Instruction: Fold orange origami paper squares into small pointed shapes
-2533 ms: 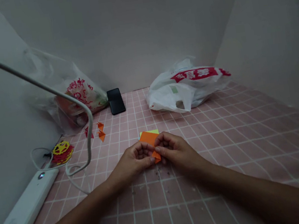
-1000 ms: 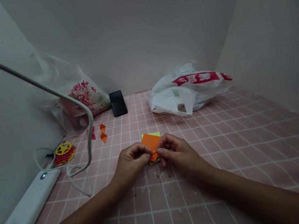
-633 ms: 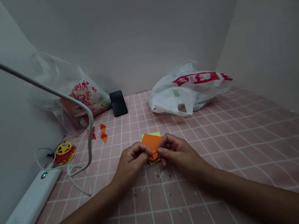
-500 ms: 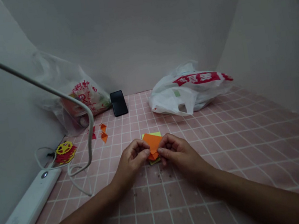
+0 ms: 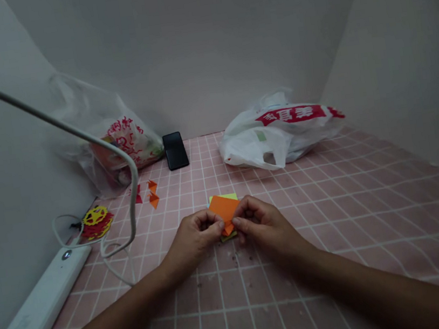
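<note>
An orange paper (image 5: 223, 207), folded at its near end, lies between my two hands over a stack of yellow paper (image 5: 230, 197). My left hand (image 5: 199, 231) pinches the paper's left side near the folded end. On the opposite side, my right hand (image 5: 261, 225) has its thumb and fingers closed on the right edge. Both thumbs are close together at the small folds, and the fingertips partly cover them. Farther left on the tiled surface (image 5: 206, 302) are two small orange folded-paper pieces (image 5: 153, 200) and a red piece (image 5: 137, 194).
A white power strip (image 5: 45, 300) with a looping cable (image 5: 133, 198) lies at the left, by yellow and red star cutouts (image 5: 95, 217). Toward the back wall are a clear plastic bag (image 5: 127, 145), a black phone (image 5: 175, 150) and a white plastic bag (image 5: 251, 143).
My left hand has shifted slightly right, bringing its thumb nearer the right one. The orange paper has turned a little, and the folds at its near end look narrower.
</note>
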`<control>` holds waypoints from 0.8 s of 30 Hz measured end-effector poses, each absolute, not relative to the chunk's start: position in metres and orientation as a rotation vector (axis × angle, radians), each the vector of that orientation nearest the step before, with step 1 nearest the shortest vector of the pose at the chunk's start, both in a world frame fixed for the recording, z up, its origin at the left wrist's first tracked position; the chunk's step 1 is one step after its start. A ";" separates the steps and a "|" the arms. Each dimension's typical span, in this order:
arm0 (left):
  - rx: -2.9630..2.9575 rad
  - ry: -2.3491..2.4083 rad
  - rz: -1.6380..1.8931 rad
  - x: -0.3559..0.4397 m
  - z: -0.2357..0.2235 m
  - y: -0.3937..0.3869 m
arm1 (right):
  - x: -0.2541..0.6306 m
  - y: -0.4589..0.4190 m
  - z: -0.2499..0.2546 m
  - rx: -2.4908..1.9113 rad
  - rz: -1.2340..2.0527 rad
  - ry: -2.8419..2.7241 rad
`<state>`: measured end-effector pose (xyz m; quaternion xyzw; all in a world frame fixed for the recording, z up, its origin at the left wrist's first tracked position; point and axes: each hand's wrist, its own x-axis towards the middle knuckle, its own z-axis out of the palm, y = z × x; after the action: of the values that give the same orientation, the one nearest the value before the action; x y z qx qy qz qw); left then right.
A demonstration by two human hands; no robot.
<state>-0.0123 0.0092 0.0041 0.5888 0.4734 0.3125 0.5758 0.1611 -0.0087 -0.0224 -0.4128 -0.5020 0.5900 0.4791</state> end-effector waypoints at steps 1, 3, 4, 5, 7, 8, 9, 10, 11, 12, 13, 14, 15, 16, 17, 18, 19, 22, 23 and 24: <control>1.370 1.113 0.723 -0.012 0.004 0.009 | 0.161 -0.009 -0.022 -1.005 1.456 -1.222; 1.358 1.120 0.709 -0.013 0.004 0.009 | 0.162 -0.009 -0.021 -1.013 1.491 -1.214; 1.358 1.122 0.704 -0.013 0.003 0.009 | 0.162 -0.009 -0.020 -1.023 1.509 -1.214; 1.360 1.122 0.700 -0.013 0.003 0.009 | 0.162 -0.009 -0.020 -1.031 1.528 -1.219; 1.370 1.122 0.698 -0.013 0.002 0.009 | 0.162 -0.009 -0.020 -1.041 1.560 -1.236; 1.373 1.121 0.700 -0.014 0.002 0.009 | 0.162 -0.009 -0.021 -1.044 1.569 -1.240; 1.372 1.116 0.705 -0.014 0.002 0.009 | 0.162 -0.009 -0.021 -1.046 1.573 -1.238; 1.366 1.108 0.709 -0.014 0.002 0.009 | 0.162 -0.009 -0.021 -1.049 1.571 -1.231; 1.355 1.096 0.714 -0.014 0.002 0.009 | 0.161 -0.009 -0.021 -1.055 1.562 -1.220; 1.339 1.080 0.719 -0.014 0.002 0.009 | 0.161 -0.009 -0.021 -1.059 1.552 -1.208; 1.318 1.061 0.725 -0.014 0.002 0.010 | 0.161 -0.009 -0.021 -1.061 1.546 -1.196; 1.300 1.042 0.731 -0.014 0.001 0.010 | 0.161 -0.009 -0.021 -1.061 1.545 -1.185; 1.286 1.026 0.735 -0.014 0.001 0.010 | 0.161 -0.009 -0.021 -1.057 1.547 -1.177; 1.277 1.015 0.742 -0.014 0.001 0.010 | 0.160 -0.009 -0.021 -1.051 1.546 -1.171; 1.275 1.013 0.747 -0.014 0.001 0.010 | 0.160 -0.009 -0.020 -1.049 1.543 -1.169; 1.280 1.016 0.748 -0.014 0.000 0.010 | 0.160 -0.009 -0.020 -1.050 1.534 -1.170; 1.292 1.021 0.748 -0.014 0.000 0.010 | 0.160 -0.010 -0.020 -1.057 1.523 -1.172; 1.396 1.058 0.747 -0.013 0.000 0.010 | 0.159 -0.011 -0.019 -1.098 1.531 -1.186; 1.441 1.077 0.743 -0.013 0.000 0.010 | 0.159 -0.011 -0.019 -1.105 1.544 -1.192; 1.472 1.094 0.736 -0.013 0.000 0.010 | 0.159 -0.012 -0.019 -1.106 1.552 -1.199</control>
<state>-0.0131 0.0097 -0.0002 0.6218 0.4623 0.3109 0.5503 0.1591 -0.0116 -0.0191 -0.4434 -0.4806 0.6221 0.4306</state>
